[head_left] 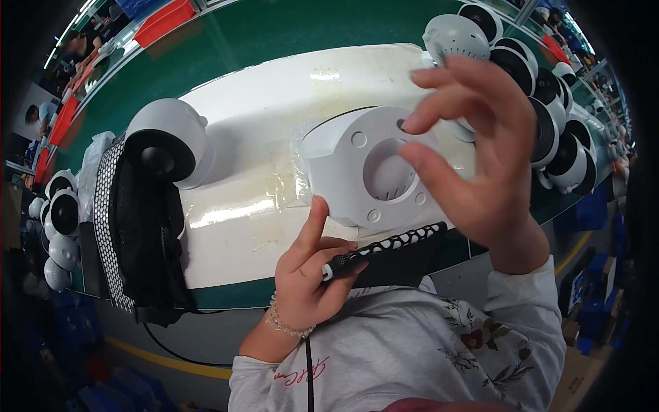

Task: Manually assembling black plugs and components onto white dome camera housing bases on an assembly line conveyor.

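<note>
A white plastic housing lies in front of me, with a large round opening and several small round recesses in its face. My left hand is closed around a thin black strip with rows of white holes, seen nearly edge-on. Its thumb is raised at the housing's near left corner. Over the housing's right side is my right hand, fingers curved, thumb and index fingertips apart. A small dark round spot shows at the index fingertip; whether it is a loose piece or part of the housing, I cannot tell.
A white-and-black dome camera stands on the left of the white mat. Beside it lie black bags and a dotted sheet. More dome cameras crowd the right edge, others the far left. Red bins stand behind.
</note>
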`<state>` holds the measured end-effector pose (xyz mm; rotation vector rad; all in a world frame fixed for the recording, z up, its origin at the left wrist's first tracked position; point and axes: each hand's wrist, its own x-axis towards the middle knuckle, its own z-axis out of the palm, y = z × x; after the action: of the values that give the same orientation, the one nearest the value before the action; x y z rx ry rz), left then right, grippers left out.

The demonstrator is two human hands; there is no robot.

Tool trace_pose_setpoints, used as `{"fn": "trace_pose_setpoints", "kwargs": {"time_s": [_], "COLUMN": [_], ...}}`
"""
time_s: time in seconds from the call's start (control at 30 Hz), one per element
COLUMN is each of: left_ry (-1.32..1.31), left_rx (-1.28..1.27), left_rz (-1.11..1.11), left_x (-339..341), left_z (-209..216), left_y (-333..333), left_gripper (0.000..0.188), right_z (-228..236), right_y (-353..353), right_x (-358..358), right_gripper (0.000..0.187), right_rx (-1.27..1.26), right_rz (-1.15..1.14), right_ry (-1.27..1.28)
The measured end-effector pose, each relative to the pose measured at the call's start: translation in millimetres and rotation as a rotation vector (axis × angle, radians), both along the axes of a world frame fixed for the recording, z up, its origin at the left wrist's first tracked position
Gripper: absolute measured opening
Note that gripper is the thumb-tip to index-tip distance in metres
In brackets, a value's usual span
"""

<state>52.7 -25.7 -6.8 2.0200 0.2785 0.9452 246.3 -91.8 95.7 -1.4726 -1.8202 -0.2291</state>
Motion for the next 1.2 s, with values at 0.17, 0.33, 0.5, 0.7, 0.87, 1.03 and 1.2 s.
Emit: {"fn": "trace_pose_setpoints", "kwargs": {"time_s": [0.17,0.33,0.5,0.7,0.87,1.03,1.2], "left_ry": [0.019,0.028,0.004,0.035,0.041,0.044,0.049], "left_rx": [-0.011,0.011,0.033,0.028,0.055,0.024,0.009], "left_rz": [-0.018,-0.011,-0.01,0.013,0.01,0.015,0.009], "left_x": [1,1,2,1,1,0,1], "left_z": [0,2,1,3,3,3,1], "left_y": [1,2,4,2,3,2,3], "left_gripper": [0.022,0.021,0.022,0.019,0.018,0.018,0.017], "right_z": [-4,-12,-7,-24,-18,-14,-13], "right_y": [18,19,8,17,18,20,19], "right_x": [-8,-8,-10,-7,-9,-12,-11], "right_gripper": [0.053,0.047,0.048,0.054,0.049,0.043,0.042], "right_rx": [-0.246,-0.241,-0.212,-0.03,-0.116,-0.21,-0.212], "right_rz": [0.141,0.124,-0.003,0.263,0.182,0.123,0.095], "right_ry": [0.605,0.535,-0.044,0.346,0.417,0.469,0.565]}}
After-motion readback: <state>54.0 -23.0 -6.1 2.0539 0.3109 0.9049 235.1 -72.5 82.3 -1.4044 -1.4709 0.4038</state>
